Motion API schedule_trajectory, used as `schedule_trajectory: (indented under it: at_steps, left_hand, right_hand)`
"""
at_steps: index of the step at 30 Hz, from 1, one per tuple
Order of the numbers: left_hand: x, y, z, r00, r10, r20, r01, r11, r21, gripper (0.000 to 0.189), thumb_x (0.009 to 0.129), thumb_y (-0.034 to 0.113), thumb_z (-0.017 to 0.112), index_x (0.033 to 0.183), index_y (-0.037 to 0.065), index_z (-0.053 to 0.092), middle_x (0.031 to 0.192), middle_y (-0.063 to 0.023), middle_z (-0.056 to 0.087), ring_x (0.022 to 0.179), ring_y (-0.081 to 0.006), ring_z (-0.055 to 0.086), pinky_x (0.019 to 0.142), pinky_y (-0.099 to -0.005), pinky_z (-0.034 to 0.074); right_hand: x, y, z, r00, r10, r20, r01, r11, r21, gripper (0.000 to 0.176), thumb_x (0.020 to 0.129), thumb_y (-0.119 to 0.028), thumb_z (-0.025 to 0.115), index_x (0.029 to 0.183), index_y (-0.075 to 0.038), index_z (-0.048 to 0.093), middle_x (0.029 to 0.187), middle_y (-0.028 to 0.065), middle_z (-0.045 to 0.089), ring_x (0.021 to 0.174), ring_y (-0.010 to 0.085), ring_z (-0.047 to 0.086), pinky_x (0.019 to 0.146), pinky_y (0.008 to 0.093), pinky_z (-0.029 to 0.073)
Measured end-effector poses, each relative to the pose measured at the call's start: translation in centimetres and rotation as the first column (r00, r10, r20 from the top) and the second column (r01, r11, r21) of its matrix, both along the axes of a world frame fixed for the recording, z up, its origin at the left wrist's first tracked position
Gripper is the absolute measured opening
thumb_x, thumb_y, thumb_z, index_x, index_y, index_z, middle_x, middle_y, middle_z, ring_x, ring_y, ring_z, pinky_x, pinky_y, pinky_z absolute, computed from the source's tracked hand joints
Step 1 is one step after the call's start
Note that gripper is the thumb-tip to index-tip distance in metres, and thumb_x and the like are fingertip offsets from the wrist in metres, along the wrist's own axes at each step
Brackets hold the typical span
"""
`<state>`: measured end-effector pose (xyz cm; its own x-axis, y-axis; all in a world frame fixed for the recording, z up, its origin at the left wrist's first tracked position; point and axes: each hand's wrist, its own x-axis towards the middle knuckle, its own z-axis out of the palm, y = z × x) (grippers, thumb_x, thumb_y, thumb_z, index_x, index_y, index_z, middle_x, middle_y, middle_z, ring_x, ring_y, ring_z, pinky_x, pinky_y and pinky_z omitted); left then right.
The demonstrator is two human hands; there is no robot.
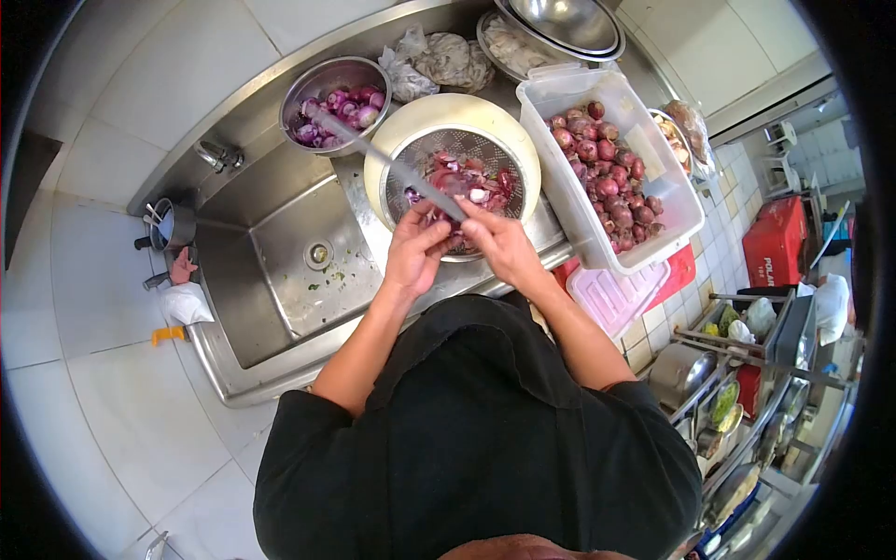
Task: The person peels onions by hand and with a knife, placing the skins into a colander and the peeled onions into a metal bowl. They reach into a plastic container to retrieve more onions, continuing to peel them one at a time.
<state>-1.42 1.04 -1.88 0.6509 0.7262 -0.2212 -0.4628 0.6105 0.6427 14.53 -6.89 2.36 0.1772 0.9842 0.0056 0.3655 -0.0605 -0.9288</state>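
Note:
My right hand (504,245) is closed around the handle end of a knife (401,173), whose blurred blade points up and to the left. Close beside it, my left hand (415,250) has its fingers curled round a red onion (435,217), mostly hidden by the fingers. Both hands are over the near edge of a perforated metal colander (450,142) that sits in a cream-coloured round basin (525,140). Red onion skins (495,187) lie inside the colander. Behind it, a metal bowl (297,89) holds peeled purple onions (350,105).
At right stands a clear plastic bin (677,201) with unpeeled red onions (607,173). The steel sink (280,252) is on the left, under a tap (217,157). Plastic bags (439,61) and stacked metal bowls (569,23) stand behind. A pink lid (621,289) lies below the bin.

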Motion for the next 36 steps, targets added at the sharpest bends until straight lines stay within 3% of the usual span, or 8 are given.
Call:
schedule_trajectory:
  at_steps: [3, 6, 17, 20, 23, 27, 33, 36]
  left_hand:
    - [-0.3, -0.3, 0.5, 0.998, -0.059, 0.038, 0.060, 0.998, -0.013, 0.053, 0.093, 0.008, 0.062, 0.143, 0.006, 0.043, 0.125, -0.0121, 0.062, 0.105, -0.0242, 0.066, 0.084, -0.0407, 0.057]
    - [-0.6, 0.0, 1.3, 0.997, -0.052, 0.063, 0.053, 0.998, -0.021, 0.052, 0.095, 0.008, 0.061, 0.144, 0.007, 0.044, 0.126, -0.0139, 0.061, 0.108, -0.0262, 0.065, 0.087, -0.0386, 0.058]
    - [0.1, 0.2, 0.4, 0.997, 0.075, 0.015, -0.074, 0.996, -0.058, 0.039, 0.091, -0.001, 0.062, 0.129, 0.004, 0.054, 0.120, -0.0111, 0.061, 0.104, -0.0244, 0.064, 0.085, -0.0400, 0.058]
    - [-0.1, -0.2, 0.4, 0.993, 0.104, -0.050, -0.104, 0.995, 0.004, 0.039, 0.090, -0.001, 0.062, 0.128, 0.003, 0.055, 0.119, -0.0107, 0.061, 0.104, -0.0242, 0.064, 0.085, -0.0397, 0.058]
    - [-1.0, 0.5, 0.3, 1.000, -0.016, -0.001, 0.016, 1.000, 0.023, 0.042, 0.090, 0.000, 0.063, 0.131, 0.004, 0.054, 0.122, -0.0115, 0.061, 0.105, -0.0245, 0.064, 0.085, -0.0393, 0.057]
    - [-2.1, 0.9, 1.6, 0.964, -0.256, 0.072, 0.253, 0.966, 0.049, 0.047, 0.089, 0.003, 0.063, 0.135, 0.002, 0.052, 0.119, -0.0135, 0.064, 0.107, -0.0259, 0.065, 0.086, -0.0372, 0.057]
    - [-1.2, 1.1, 0.3, 0.989, -0.066, -0.129, 0.092, 0.974, 0.205, 0.055, 0.084, -0.002, 0.068, 0.135, 0.000, 0.049, 0.121, -0.0121, 0.062, 0.108, -0.0223, 0.064, 0.092, -0.0350, 0.055]
    - [-0.4, 1.1, 0.2, 0.994, 0.071, -0.088, -0.042, 0.953, 0.300, 0.057, 0.082, -0.007, 0.069, 0.134, 0.000, 0.048, 0.121, -0.0105, 0.061, 0.107, -0.0193, 0.063, 0.093, -0.0332, 0.054]
  right_hand:
    - [1.6, 0.4, -1.3, 0.939, -0.070, -0.337, 0.019, 0.988, -0.151, 0.048, 0.102, -0.038, 0.052, 0.141, -0.009, 0.053, 0.100, 0.0074, 0.068, 0.085, 0.0133, 0.060, 0.080, 0.0288, 0.050]
    - [2.1, 0.2, 2.3, 0.955, -0.142, -0.261, 0.049, 0.942, -0.331, 0.048, 0.102, -0.036, 0.052, 0.142, -0.008, 0.052, 0.102, 0.0060, 0.068, 0.087, 0.0119, 0.060, 0.082, 0.0283, 0.050]
    - [-0.9, -1.0, 0.7, 1.000, 0.017, -0.004, -0.017, 1.000, -0.008, 0.053, 0.098, -0.040, 0.054, 0.142, -0.012, 0.050, 0.127, 0.0251, 0.060, 0.122, 0.0376, 0.058, 0.100, 0.0404, 0.045]
    - [-0.8, -1.0, 0.6, 0.994, 0.016, 0.107, -0.014, 1.000, -0.019, 0.052, 0.099, -0.043, 0.053, 0.139, -0.010, 0.054, 0.111, 0.0191, 0.070, 0.098, 0.0318, 0.069, 0.086, 0.0376, 0.051]
    - [0.4, -0.7, 0.9, 0.968, -0.048, -0.246, -0.012, 0.972, -0.235, 0.054, 0.100, -0.047, 0.050, 0.136, -0.009, 0.058, 0.083, 0.0076, 0.067, 0.071, 0.0174, 0.061, 0.068, 0.0317, 0.049]
    - [2.5, 0.0, 1.4, 0.958, -0.113, -0.264, 0.017, 0.941, -0.339, 0.052, 0.102, -0.052, 0.044, 0.082, -0.007, 0.059, 0.063, -0.0010, 0.049, 0.048, 0.0086, 0.041, 0.046, 0.0251, 0.033]
    - [1.6, -0.7, 1.4, 0.969, -0.154, -0.192, 0.092, 0.951, -0.295, 0.062, 0.101, -0.048, 0.048, 0.138, 0.002, 0.052, 0.071, 0.0025, 0.054, 0.066, 0.0111, 0.051, 0.063, 0.0281, 0.045]
    - [1.4, -1.1, 1.9, 0.977, -0.102, -0.188, 0.036, 0.945, -0.325, 0.062, 0.101, -0.044, 0.051, 0.142, 0.003, 0.047, 0.074, 0.0031, 0.056, 0.067, 0.0109, 0.051, 0.065, 0.0283, 0.046]
